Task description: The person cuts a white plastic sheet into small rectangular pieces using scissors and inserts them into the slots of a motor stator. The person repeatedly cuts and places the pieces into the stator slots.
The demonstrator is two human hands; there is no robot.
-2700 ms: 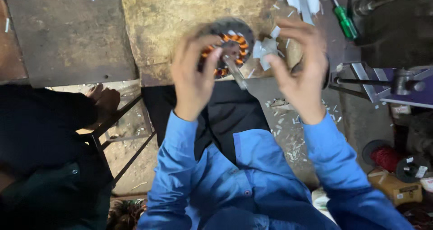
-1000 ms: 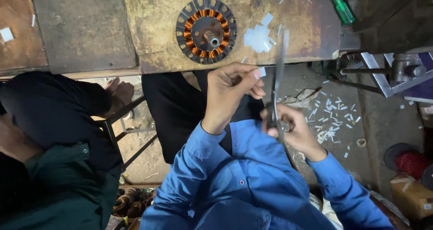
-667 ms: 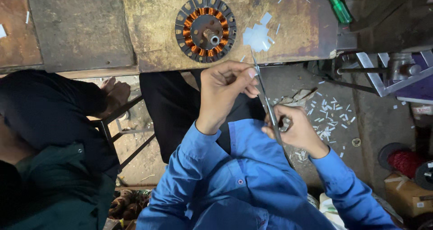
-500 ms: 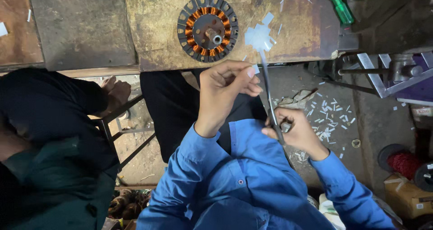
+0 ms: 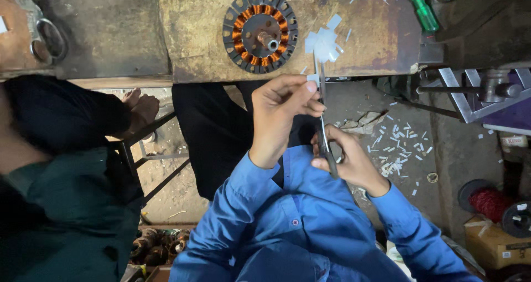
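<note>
At the earliest moment both hands were up on the bench, cupped round the motor stator (image 5: 260, 32) with its copper windings. By now they had come off it and drawn back toward the body, over the floor. The stator lay alone on the worn bench top (image 5: 193, 38), well apart from them. The right hand (image 5: 345, 160) had taken up a pair of scissors (image 5: 323, 127); a second ago their blades leaned right, and they had since swung upright, tips close to the bench edge. The left hand (image 5: 282, 113) had pinched a small white paper slip (image 5: 313, 78) and brought it against the blades.
</note>
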